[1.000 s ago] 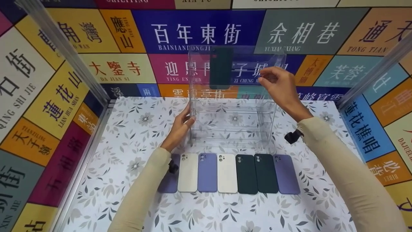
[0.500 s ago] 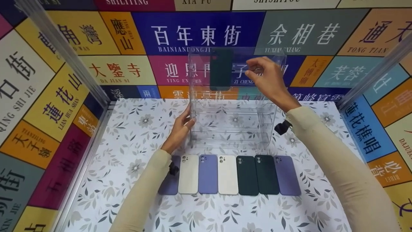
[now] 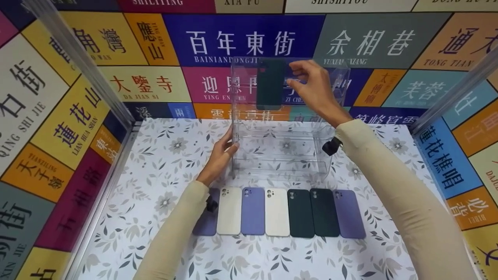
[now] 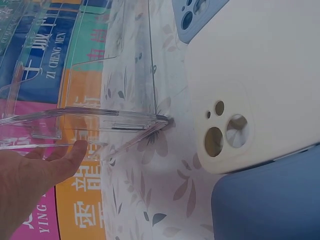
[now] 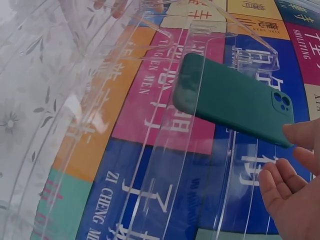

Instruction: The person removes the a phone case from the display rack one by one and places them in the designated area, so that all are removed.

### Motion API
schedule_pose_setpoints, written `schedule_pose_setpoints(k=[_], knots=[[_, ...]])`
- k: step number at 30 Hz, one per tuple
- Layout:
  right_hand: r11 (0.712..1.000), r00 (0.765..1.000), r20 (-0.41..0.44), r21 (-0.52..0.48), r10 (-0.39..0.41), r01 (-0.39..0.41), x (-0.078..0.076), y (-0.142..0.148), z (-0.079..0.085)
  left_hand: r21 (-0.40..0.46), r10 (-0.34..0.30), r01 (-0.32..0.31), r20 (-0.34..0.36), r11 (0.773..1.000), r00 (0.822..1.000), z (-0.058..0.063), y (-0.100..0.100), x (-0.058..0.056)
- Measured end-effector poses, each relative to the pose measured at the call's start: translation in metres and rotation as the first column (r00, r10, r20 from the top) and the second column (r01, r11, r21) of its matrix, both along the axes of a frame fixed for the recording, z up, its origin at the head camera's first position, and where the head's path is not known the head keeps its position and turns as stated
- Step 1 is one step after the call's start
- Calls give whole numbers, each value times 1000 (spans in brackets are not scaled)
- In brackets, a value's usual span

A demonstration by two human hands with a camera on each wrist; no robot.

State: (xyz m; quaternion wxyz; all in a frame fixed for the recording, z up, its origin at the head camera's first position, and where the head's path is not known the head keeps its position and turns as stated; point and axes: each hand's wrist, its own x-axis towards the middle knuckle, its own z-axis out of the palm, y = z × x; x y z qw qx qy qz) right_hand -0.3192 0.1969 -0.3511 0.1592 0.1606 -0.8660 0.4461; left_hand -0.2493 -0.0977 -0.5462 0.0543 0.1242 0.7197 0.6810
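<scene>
A clear plastic display rack point(image 3: 280, 165) with stepped tiers stands upright at the back of the table. My left hand point(image 3: 218, 157) holds its left side, the thumb at the front edge and the other fingers behind the panel. One dark green phone case point(image 3: 269, 85) stands on the rack's upper tier, toward the left, camera cutouts at the top. My right hand point(image 3: 313, 81) is just right of that case, fingers loosely bent and nothing between them. In the right wrist view a fingertip point(image 5: 295, 134) is right at the green case's edge.
In front of the rack lies a row of phone cases: purple point(image 3: 352, 214), dark green point(image 3: 300, 214), cream point(image 3: 277, 213) and lilac point(image 3: 253, 212). My left sleeve partly covers the leftmost purple case point(image 3: 206, 223). Sign-patterned walls point(image 3: 241, 35) enclose the back and sides.
My right hand has moved left across the rack's upper part, up to the dark green case. My left hand stays on the rack's side.
</scene>
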Motion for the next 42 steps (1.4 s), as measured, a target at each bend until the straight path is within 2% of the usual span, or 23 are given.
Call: schedule_pose_setpoints(k=[5, 9, 14, 19, 27, 34, 39, 42], knots=[[1000, 1000, -8, 0, 5, -5, -7, -10, 4, 5, 7, -6, -15, 1000, 1000, 0, 1, 0], [1000, 1000, 6, -9, 2, -2, -12, -17, 6, 3, 4, -4, -1, 1000, 1000, 1, 1, 1], [1000, 1000, 27, 6, 5, -6, -14, -23, 5, 13, 3, -3, 7, 1000, 1000, 0, 1, -1], [1000, 1000, 13, 13, 8, -9, -14, -24, 2, 6, 5, -5, 8, 1000, 1000, 1, 1, -1], [1000, 997, -79, -8, 14, -15, -10, -24, -5, 13, 8, -8, 7, 1000, 1000, 0, 0, -2], [1000, 991, -134, -29, -2, -2, -1, -19, -3, -1, 16, -16, -11, 1000, 1000, 1, 2, -3], [996, 969, -247, -91, -10, -13, 6, -12, 3, -10, 21, -21, 9, 1000, 1000, 0, 2, -2], [990, 958, -286, -141, -18, -23, 14, -6, 9, -6, 15, -15, 30, 1000, 999, 0, 1, -1]])
